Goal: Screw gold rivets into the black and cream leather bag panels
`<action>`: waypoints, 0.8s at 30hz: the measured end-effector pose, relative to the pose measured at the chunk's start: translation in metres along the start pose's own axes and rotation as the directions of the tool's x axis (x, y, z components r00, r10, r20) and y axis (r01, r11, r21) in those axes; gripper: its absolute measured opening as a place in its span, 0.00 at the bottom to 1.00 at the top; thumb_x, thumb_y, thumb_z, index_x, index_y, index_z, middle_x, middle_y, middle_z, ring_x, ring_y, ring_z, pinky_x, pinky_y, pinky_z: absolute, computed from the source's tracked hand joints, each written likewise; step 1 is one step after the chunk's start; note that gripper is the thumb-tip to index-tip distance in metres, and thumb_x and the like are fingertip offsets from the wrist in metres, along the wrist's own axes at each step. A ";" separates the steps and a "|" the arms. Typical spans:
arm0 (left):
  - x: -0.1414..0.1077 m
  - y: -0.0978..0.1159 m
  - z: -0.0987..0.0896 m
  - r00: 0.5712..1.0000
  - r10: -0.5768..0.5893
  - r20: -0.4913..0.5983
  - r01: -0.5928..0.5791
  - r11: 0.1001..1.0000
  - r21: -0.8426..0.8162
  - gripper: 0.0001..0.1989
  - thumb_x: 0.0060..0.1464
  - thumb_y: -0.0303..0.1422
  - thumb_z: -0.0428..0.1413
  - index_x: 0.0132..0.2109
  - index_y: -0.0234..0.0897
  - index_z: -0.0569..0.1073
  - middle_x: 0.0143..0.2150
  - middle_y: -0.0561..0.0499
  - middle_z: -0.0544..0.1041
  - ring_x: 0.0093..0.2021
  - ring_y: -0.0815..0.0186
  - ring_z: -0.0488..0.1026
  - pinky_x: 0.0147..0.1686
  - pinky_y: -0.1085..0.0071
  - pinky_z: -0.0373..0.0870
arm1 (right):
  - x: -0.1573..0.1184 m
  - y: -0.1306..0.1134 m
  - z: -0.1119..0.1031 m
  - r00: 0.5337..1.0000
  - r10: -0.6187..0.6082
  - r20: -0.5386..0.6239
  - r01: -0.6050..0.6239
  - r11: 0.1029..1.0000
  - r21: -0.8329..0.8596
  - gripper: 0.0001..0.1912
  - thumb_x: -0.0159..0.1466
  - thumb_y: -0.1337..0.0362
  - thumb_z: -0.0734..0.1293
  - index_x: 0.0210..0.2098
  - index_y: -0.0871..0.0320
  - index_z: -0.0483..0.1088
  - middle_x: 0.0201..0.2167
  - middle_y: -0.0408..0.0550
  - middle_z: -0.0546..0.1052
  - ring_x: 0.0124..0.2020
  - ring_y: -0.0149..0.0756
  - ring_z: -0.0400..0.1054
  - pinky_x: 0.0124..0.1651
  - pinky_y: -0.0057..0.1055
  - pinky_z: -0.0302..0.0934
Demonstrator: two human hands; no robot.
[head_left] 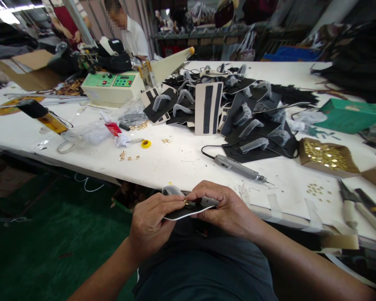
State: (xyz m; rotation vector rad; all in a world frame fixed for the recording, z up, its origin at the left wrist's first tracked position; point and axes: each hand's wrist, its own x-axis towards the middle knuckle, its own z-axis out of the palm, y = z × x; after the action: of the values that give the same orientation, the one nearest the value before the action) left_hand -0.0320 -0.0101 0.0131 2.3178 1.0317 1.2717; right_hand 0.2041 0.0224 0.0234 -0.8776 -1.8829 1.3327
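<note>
At the table's front edge, a black panel with a pale edge (178, 215) is held between my two hands. My left hand (152, 217) grips its left side, thumb underneath and fingers on top. From the other side, my right hand (227, 205) closes on it, with a bent forefinger near its middle. A small gold metal fitting (186, 202) shows at the fingertips of both hands; which fingers press it I cannot tell. Behind the left fingers a plastic-wrapped handle (172, 190) sticks up. Beyond my right hand lies a grey electric screwdriver (241, 168).
Similar black panels with wrapped handles (250, 125) are piled behind. A box of gold pieces (327, 156) and pliers (347, 202) are at right. Left are loose gold fittings (130, 158), yellow tape (146, 144), a red-labelled bottle (113, 127) and a machine (113, 88). A person (134, 35) stands behind.
</note>
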 end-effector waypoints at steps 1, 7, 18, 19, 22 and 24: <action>0.002 0.001 0.001 1.000 -0.013 -0.008 0.013 1.000 -0.011 0.15 0.57 0.17 0.63 0.48 0.37 0.81 0.46 0.46 0.87 0.45 0.64 0.84 0.46 0.69 0.81 | 0.000 0.001 0.001 1.000 -0.017 -0.018 0.017 1.000 -0.002 0.10 0.65 0.65 0.76 0.47 0.53 0.80 0.42 0.44 0.80 0.43 0.34 0.75 0.48 0.30 0.67; 0.010 0.008 0.008 0.986 -0.164 -0.024 0.162 0.984 -0.071 0.08 0.60 0.22 0.63 0.44 0.39 0.83 0.41 0.50 0.87 0.42 0.64 0.85 0.46 0.71 0.81 | -0.001 -0.006 -0.003 0.999 0.016 -0.045 -0.018 0.999 -0.033 0.07 0.67 0.62 0.74 0.45 0.53 0.82 0.40 0.45 0.81 0.42 0.34 0.76 0.48 0.30 0.67; 0.023 -0.007 0.032 0.712 -0.610 0.346 0.698 0.668 -0.257 0.10 0.59 0.38 0.65 0.43 0.36 0.85 0.35 0.52 0.86 0.34 0.61 0.82 0.35 0.69 0.79 | -0.012 0.011 -0.026 0.897 0.442 0.026 -0.436 0.872 0.222 0.15 0.63 0.55 0.74 0.44 0.59 0.79 0.33 0.45 0.82 0.32 0.35 0.75 0.34 0.28 0.66; 0.026 -0.008 0.035 0.682 -0.629 0.374 0.729 0.627 -0.275 0.11 0.59 0.39 0.65 0.44 0.36 0.85 0.37 0.51 0.86 0.35 0.60 0.83 0.36 0.68 0.80 | -0.012 0.015 -0.027 0.891 0.453 0.026 -0.446 0.863 0.237 0.15 0.63 0.55 0.73 0.43 0.60 0.79 0.34 0.46 0.82 0.32 0.35 0.75 0.35 0.29 0.66; 0.037 -0.017 0.044 0.595 -0.669 0.445 0.803 0.511 -0.305 0.15 0.56 0.41 0.66 0.46 0.35 0.83 0.39 0.49 0.87 0.37 0.59 0.83 0.37 0.66 0.80 | -0.007 0.029 -0.033 0.869 0.494 0.001 -0.474 0.833 0.286 0.12 0.62 0.57 0.73 0.39 0.60 0.79 0.32 0.46 0.82 0.31 0.35 0.74 0.34 0.29 0.65; 0.043 -0.025 0.052 0.534 -0.689 0.490 0.845 0.429 -0.318 0.16 0.55 0.41 0.67 0.46 0.34 0.82 0.38 0.48 0.86 0.35 0.58 0.83 0.36 0.65 0.80 | -0.001 0.040 -0.037 0.858 0.513 -0.023 -0.480 0.817 0.320 0.11 0.61 0.58 0.73 0.36 0.60 0.79 0.30 0.46 0.81 0.29 0.34 0.72 0.33 0.29 0.65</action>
State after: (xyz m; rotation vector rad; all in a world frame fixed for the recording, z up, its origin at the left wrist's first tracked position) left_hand 0.0150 0.0423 -0.0041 1.2286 1.2266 0.6486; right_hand 0.2405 0.0508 -0.0053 -1.3030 -1.3507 1.7862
